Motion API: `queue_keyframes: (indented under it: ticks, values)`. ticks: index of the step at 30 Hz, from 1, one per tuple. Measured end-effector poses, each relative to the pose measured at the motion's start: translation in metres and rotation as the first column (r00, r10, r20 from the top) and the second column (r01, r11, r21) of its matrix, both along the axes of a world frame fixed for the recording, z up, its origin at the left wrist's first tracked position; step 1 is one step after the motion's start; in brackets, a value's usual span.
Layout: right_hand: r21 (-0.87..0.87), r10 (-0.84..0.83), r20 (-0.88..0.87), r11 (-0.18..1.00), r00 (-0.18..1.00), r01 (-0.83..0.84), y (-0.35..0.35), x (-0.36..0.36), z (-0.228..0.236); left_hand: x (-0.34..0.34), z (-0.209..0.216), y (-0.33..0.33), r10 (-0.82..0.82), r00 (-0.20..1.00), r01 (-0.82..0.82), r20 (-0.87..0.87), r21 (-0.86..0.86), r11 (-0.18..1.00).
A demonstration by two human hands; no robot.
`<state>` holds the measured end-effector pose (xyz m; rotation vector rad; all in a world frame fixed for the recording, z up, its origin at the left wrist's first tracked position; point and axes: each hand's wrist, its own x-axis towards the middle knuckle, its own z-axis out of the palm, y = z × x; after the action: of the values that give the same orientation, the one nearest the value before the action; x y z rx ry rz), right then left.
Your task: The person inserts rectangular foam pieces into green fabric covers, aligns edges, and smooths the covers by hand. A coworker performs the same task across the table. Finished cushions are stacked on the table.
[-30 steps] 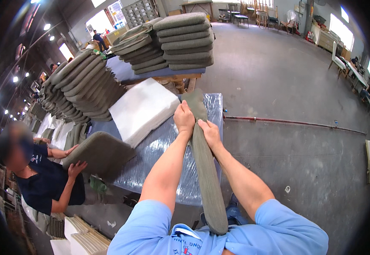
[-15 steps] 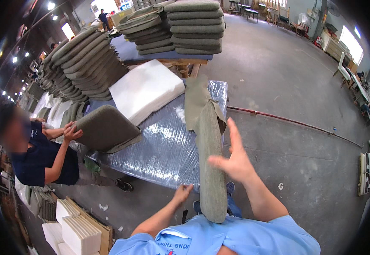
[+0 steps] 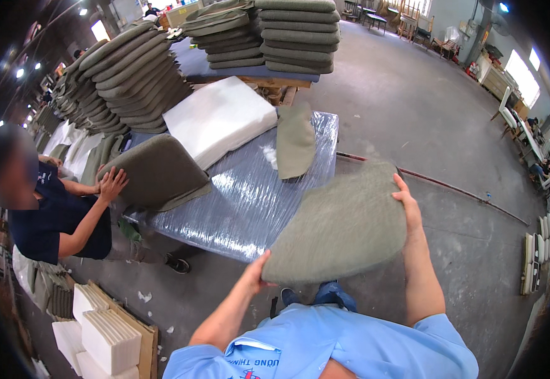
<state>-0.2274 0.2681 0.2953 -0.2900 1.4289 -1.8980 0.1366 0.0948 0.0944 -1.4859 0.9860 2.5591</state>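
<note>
Between my two hands is a grey-green fabric-covered seat cushion (image 3: 344,224), its broad face turned up, held in front of my body over the near right edge of the table. My left hand (image 3: 257,273) grips its near left corner. At the far right edge, my right hand (image 3: 407,203) has its fingers wrapped round the rim. A loose grey-green fabric piece (image 3: 295,142) lies on the plastic-wrapped table (image 3: 234,208) just beyond the cushion. Beside it is a stack of white padding sheets (image 3: 221,120).
To the left, a co-worker (image 3: 66,208) holds another grey-green cushion (image 3: 158,177) on the table. Tall cushion stacks (image 3: 297,38) stand behind. White foam blocks (image 3: 107,338) sit low at the near left. A long thin pipe (image 3: 439,183) lies on the floor to the right.
The cushion has swung from standing on edge to lying broad face up, apart from the loose fabric piece. My right hand has closed on its far edge, my left on its near corner.
</note>
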Motion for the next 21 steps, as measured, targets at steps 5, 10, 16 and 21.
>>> queue_keyframes:
  ticks: [5,10,16,21]
  values:
    - [-0.02,-0.034,0.159,0.999,0.987,0.038,0.05,0.006,-0.049,0.028,0.127,-0.034,-0.057,0.998,0.068,0.04,-0.399,0.914]
    - [-0.031,0.051,0.496,0.999,0.867,-0.041,0.05,0.028,-0.087,0.049,0.197,-0.062,-0.04,0.996,0.082,0.084,-0.585,0.807]
    - [0.227,0.054,0.188,0.969,0.981,-0.097,-0.012,0.055,-0.07,0.054,0.155,-0.086,0.277,0.882,0.291,0.382,-0.902,0.319]
    - [0.249,0.077,-0.715,0.957,0.695,0.15,-0.025,0.053,-0.068,0.032,0.13,-0.087,0.237,0.967,-0.167,-0.097,-0.94,0.297]
